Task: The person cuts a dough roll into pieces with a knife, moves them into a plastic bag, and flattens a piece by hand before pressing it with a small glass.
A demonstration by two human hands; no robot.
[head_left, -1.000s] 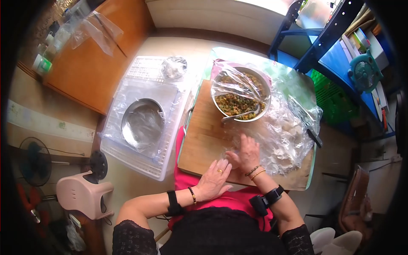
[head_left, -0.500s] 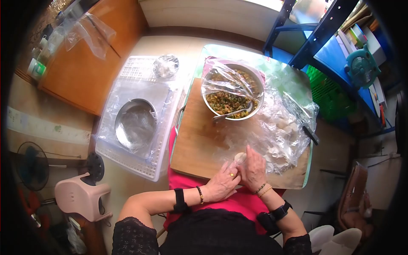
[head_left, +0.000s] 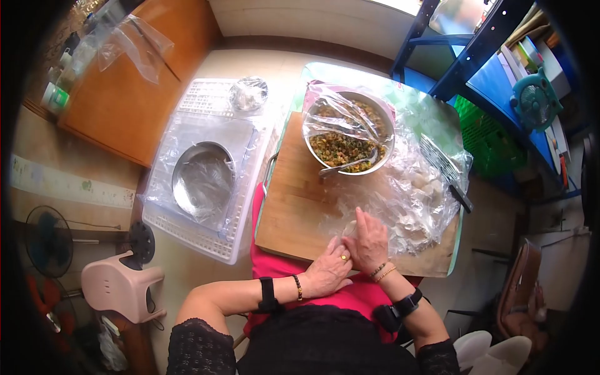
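My left hand [head_left: 329,270], with a gold ring, is closed at the near edge of the wooden board [head_left: 290,206], its fingertips on a small pale piece of dough [head_left: 350,230]. My right hand [head_left: 369,245] meets it from the other side, fingers close together and pressed against the same piece. The hands touch and partly hide it. Beyond them stands a metal bowl of chopped filling [head_left: 342,149], half covered with plastic film, a spoon [head_left: 347,165] resting in it. Right of the hands, several pale dough lumps [head_left: 415,228] lie floury under clear plastic.
A black-handled tool with a slotted metal blade [head_left: 459,197] lies on the plastic at the right. To the left, a white rack [head_left: 187,234] carries a plastic-lined steel pan [head_left: 203,181] and a film-wrapped bowl [head_left: 248,94]. A pink stool [head_left: 119,284] stands lower left.
The right hand has tilted left and lowered its fingers over the dough, covering more of it. The left hand stays nearly in place. The view has shifted slightly.
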